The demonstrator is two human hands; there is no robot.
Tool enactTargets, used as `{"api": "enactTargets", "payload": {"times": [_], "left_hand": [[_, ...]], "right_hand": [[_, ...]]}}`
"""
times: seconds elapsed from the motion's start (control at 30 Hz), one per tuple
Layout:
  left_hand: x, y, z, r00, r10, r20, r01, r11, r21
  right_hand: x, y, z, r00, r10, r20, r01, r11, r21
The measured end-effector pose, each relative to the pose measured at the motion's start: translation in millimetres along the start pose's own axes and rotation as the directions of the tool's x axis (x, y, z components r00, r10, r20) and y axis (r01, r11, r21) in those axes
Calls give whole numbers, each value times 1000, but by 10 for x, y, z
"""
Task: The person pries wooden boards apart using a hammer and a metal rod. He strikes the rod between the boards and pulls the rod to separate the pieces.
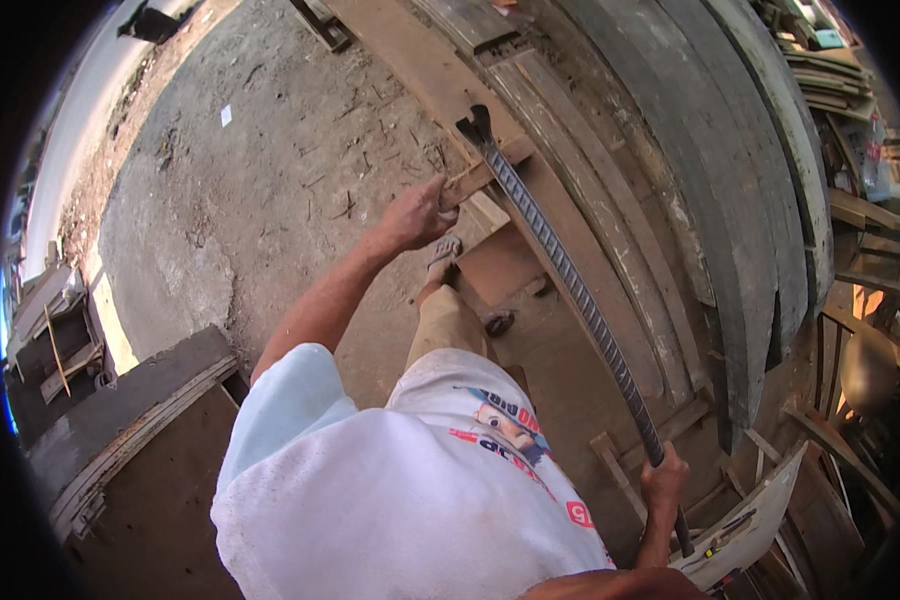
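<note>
My left hand (pixel 418 214) grips the near end of a short wooden piece (pixel 487 171), which lies across a long brown board (pixel 585 300). In my right hand (pixel 665 476), at the lower right, is a long ribbed steel pry bar (pixel 562 259). The bar slants up to the left over the board, and its forked claw end is by the far end of the short piece; whether they touch cannot be told. Several nails (pixel 347 204) are scattered on the ground left of the board. A square brown panel (pixel 500 264) lies beside my sandalled foot.
Long weathered planks (pixel 720 172) are stacked on the right. A light board (pixel 757 517) holding small tools stands at the lower right, near wooden frames. At the lower left is a low ledge (pixel 131 420). A plastic bottle (pixel 875 157) stands at the far right.
</note>
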State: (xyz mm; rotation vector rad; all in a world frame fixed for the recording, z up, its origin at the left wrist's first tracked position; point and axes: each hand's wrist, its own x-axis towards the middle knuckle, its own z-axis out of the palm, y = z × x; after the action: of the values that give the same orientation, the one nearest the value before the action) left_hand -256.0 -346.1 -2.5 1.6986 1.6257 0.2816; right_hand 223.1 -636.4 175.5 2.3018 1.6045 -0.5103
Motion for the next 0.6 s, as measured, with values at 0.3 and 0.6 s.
{"api": "enactTargets", "payload": {"times": [0.3, 0.6], "left_hand": [[-31, 64, -54, 999, 28, -17, -28, 999, 22], [-32, -118, 117, 993, 72, -89, -72, 997, -4]], "right_hand": [[-104, -376, -751, 975, -39, 220, -5, 980, 200], [-23, -10, 183, 997, -71, -42, 73, 996, 48]]}}
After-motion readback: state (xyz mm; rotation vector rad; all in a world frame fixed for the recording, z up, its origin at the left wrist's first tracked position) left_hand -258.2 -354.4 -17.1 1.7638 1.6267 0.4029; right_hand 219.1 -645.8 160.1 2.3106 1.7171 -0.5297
